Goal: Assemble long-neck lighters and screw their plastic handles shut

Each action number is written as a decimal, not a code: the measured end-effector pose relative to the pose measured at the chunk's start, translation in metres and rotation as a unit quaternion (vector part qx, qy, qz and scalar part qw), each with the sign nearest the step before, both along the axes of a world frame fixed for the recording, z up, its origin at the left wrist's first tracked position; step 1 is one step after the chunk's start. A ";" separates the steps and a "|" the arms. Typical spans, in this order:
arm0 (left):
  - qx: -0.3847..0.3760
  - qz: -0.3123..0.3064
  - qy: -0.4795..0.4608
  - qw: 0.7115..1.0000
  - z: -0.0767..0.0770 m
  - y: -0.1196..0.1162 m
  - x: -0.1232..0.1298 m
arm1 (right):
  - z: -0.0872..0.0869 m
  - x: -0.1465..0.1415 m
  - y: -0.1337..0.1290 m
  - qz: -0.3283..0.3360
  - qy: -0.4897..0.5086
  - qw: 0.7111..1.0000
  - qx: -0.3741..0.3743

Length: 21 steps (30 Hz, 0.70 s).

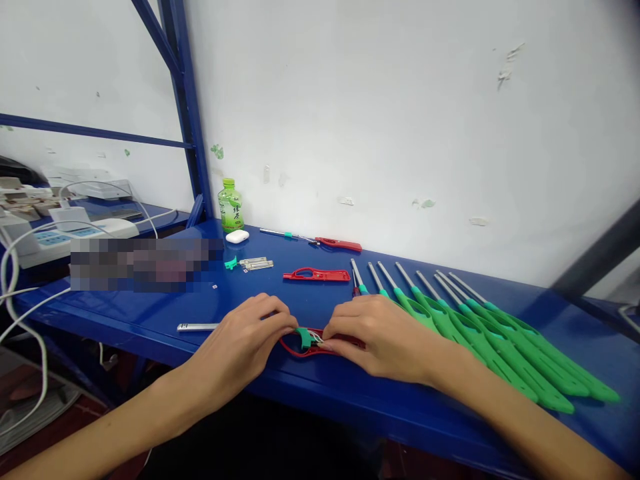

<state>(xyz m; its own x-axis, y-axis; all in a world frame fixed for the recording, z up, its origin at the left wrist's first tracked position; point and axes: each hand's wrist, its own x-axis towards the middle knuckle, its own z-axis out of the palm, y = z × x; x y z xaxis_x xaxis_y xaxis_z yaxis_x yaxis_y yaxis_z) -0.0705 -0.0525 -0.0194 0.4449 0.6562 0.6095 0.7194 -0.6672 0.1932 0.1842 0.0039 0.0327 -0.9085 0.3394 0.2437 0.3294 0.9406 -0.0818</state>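
While between left hand (259,328) and right hand (373,335), red casing (301,355), green piece (305,339) in left pinch, casing in right.

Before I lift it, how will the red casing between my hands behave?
The red casing looks like thin plastic, so it's probably light and fairly stiff. Its green piece sits exposed, so it might slip out if tipped. The white wires look thin and curved, so they'd likely flex.

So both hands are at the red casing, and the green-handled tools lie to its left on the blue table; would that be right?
Not quite: the head view shows the green-handled tools to the right of the red casing; the rest of your statement holds.
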 end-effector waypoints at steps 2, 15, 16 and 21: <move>-0.004 0.003 0.001 1.000 0.000 0.000 0.001 | 0.000 -0.001 0.000 0.002 0.003 1.000 0.002; -0.010 -0.005 0.054 0.998 -0.004 0.001 -0.005 | 0.002 0.001 -0.002 0.005 -0.009 1.000 0.004; -0.002 -0.004 0.066 0.998 -0.002 -0.001 -0.005 | 0.002 0.000 -0.002 0.005 -0.012 1.000 0.007; -0.013 -0.002 0.088 0.996 0.011 -0.013 0.002 | 0.002 0.000 -0.004 0.009 -0.029 0.999 0.019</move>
